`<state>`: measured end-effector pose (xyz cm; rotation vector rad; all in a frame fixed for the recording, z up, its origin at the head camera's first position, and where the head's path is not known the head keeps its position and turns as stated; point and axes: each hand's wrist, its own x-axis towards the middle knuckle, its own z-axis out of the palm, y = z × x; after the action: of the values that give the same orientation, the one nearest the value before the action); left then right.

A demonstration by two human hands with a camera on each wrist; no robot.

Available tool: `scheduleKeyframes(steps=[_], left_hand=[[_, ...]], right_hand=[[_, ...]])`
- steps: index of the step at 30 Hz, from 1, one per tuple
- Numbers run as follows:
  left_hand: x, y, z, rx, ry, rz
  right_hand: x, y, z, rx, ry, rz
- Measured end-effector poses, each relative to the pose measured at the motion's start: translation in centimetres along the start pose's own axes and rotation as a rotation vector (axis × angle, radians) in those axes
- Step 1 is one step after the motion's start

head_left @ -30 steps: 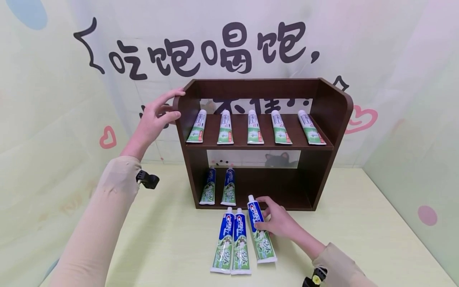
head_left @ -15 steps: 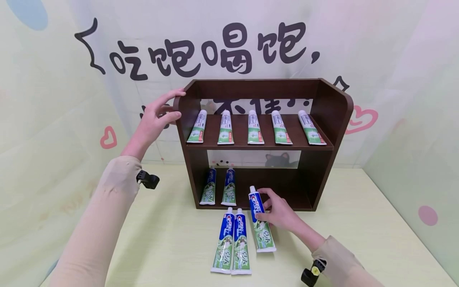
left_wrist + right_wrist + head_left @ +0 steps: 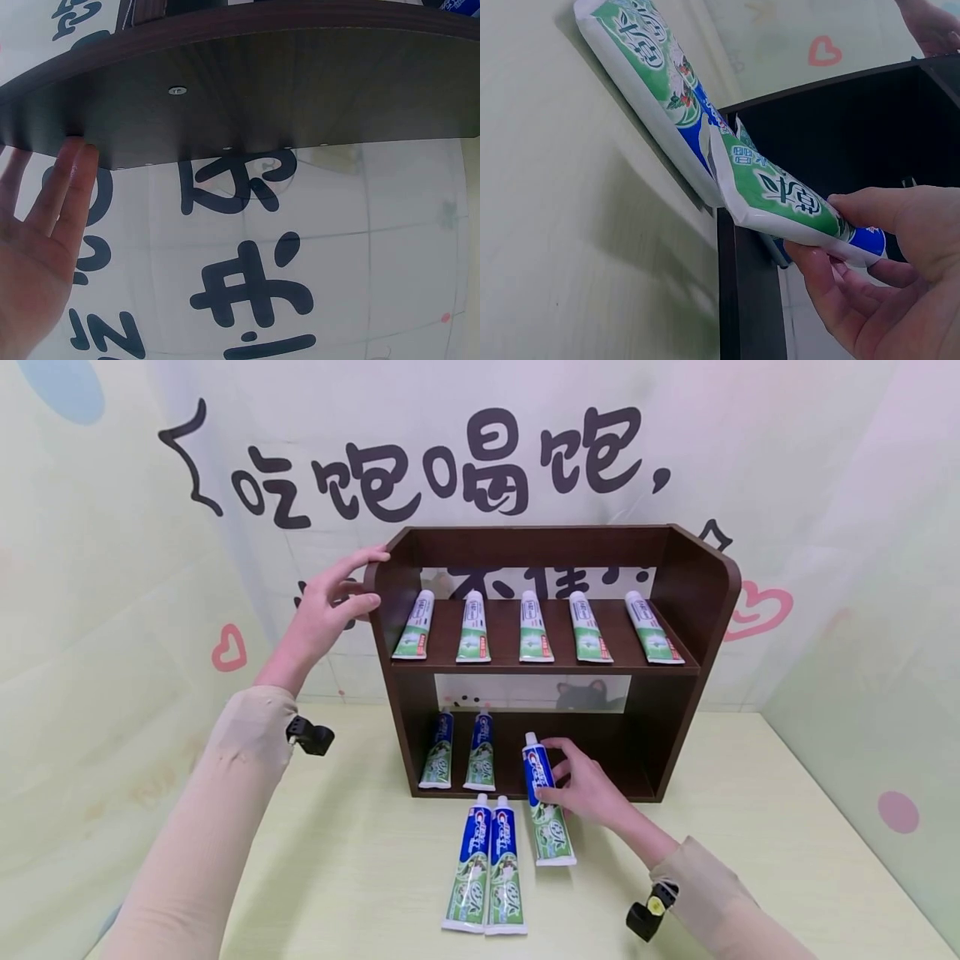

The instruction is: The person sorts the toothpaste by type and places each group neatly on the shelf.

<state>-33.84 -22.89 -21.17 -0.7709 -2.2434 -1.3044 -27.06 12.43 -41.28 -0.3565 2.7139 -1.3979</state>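
Note:
My right hand [image 3: 592, 789] pinches a blue and green toothpaste tube [image 3: 553, 839] between thumb and fingers, its white cap pointing toward the lower compartment of the dark brown shelf unit [image 3: 540, 545]. In the right wrist view, this tube's flat end overlaps the shelf's front edge [image 3: 735, 300]. At the upper left, my left hand [image 3: 322, 614] touches the unit's side, and the left wrist view shows straight fingers [image 3: 71, 180] against the side panel [image 3: 247, 97]. Two matching tubes, a left tube [image 3: 468, 868] and a right tube [image 3: 506, 877], lie side by side on the table.
Several white and green tubes [image 3: 536, 631] lie in a spaced row on the upper shelf. Two blue and green tubes, one at the left [image 3: 438, 756] and another beside it [image 3: 480, 756], rest in the lower compartment. A printed fabric wall [image 3: 825, 485] stands behind.
My right hand has carried the toothpaste tube away from the table's front, up toward the lower compartment's front edge. The left hand has stayed at the shelf's side.

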Motion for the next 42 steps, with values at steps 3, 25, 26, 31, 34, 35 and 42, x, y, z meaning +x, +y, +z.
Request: scheduleKeyframes(steps=[3,25,26,31,34,35,42], left_hand=[[0.0,0.1,0.0,0.0,0.0,0.001],[-0.1,0.0,0.0,0.013,0.005,-0.002],[-0.1,0.0,0.0,0.011,0.005,-0.002],[-0.1,0.1,0.0,0.004,0.002,-0.004],[-0.1,0.0,0.0,0.004,0.003,-0.003],[-0.1,-0.1,0.0,0.004,0.003,-0.002],[0.0,0.0,0.1,0.004,0.006,-0.001]], right_hand=[[0.5,0.0,-0.1,0.006,0.002,0.004],[5.1,1.0,-0.2,0.057,0.052,-0.064],[5.2,1.0,-0.1,0.057,0.053,-0.068],[6.3,1.4,0.3,0.073,0.06,-0.081],[7.0,1.8,0.4,0.093,0.068,-0.088],[7.2,1.9,0.4,0.1,0.069,-0.093],[8.0,2.5,0.6,0.164,0.085,-0.121]])
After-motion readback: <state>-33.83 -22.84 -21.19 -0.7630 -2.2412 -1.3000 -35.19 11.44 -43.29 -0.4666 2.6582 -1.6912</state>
